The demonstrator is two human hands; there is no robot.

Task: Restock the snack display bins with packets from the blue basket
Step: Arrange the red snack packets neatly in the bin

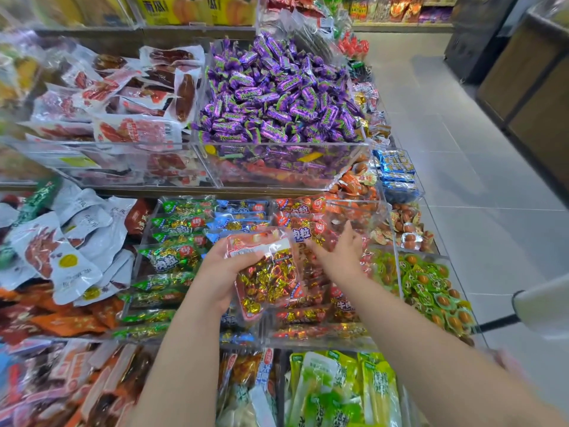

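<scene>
My left hand grips a clear red-edged packet of gold-and-red wrapped sweets and holds it over the middle row of clear bins. My right hand reaches over the bin of red packets, its fingers spread on the packets that lie there; whether it pinches one I cannot tell. To the left of the red packets lie blue packets and green packets of the same sweets. The blue basket is out of view.
A clear bin of purple wrapped candies stands on the tier above, beside white meat packets. Green egg packs fill the bin at right. Green pickle packets lie in front. A tiled aisle runs along the right.
</scene>
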